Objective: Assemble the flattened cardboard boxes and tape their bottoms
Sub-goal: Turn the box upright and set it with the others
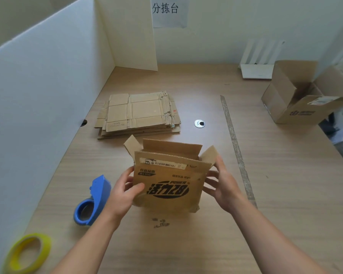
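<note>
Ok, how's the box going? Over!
Hands: left hand grips the printed cardboard box by its left edge, right hand open against its right side. Box opened up, top flaps standing. Beside it, blue tape dispenser lies untouched.

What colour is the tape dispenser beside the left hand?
The tape dispenser is blue; the head view shows it best.

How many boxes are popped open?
2: a printed box between the left hand and right hand, a second box at the table's far right. Others may be off-frame.
</note>
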### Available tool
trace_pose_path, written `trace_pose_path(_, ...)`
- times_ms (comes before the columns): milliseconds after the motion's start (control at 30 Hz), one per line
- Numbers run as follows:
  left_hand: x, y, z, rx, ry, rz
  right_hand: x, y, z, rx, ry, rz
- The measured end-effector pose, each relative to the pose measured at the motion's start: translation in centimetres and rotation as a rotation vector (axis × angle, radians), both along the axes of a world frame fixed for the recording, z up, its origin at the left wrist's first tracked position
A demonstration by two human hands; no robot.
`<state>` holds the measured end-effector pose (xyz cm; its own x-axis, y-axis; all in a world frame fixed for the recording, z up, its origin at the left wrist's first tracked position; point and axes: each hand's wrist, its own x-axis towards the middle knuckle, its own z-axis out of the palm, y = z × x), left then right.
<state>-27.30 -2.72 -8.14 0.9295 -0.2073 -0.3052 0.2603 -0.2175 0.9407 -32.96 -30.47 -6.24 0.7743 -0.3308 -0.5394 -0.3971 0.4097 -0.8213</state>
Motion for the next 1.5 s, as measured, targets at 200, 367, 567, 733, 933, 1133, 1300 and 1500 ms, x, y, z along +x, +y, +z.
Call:
trace_pose_path(200,-1.3,0.9,-0.6,-0.018,0.102,-0.061,-1.2,0.3,-0.8,-0.097,-0.076,0.01)
trace_pose_path(367,-2.4,2.1,-0.5,-0.049,0.081,-0.058,-3.8,0.4,-2.3,-0.171,-0.175,-0.007)
trace_pose_path(567,-3.2,2.2,-0.8,0.037,0.068,-0.159,-5.2,1.2,-3.7,-0.29,-0.162,0.037)
trace_pose_path(733,-2.8,3.1,-1.2,0.16,0.011,-0.085,-4.8,0.5,-2.7,-0.357,-0.148,0.039)
trace_pose_path(933,-2.7,4.6,2.6,0.2,-0.444,0.305,-4.9,-0.2,1.0,-1.161,-0.454,0.097)
trace_pose_path(1133,-1.9,2.3,4.8,0.569,-0.732,-0.17,-2.5,1.0,3.4,-1.327,-0.516,0.587)
trace_pose_path(1300,-1.1,1.6,3.2,0.895,-0.551,-0.578,0.1,1.4,2.4,-1.44,-0.522,0.726)
trace_pose_path(1500,-0.5,1.6,1.6,1.08,-0.621,-0.718,4.3,0.9,0.7,-1.53,-0.328,0.703)
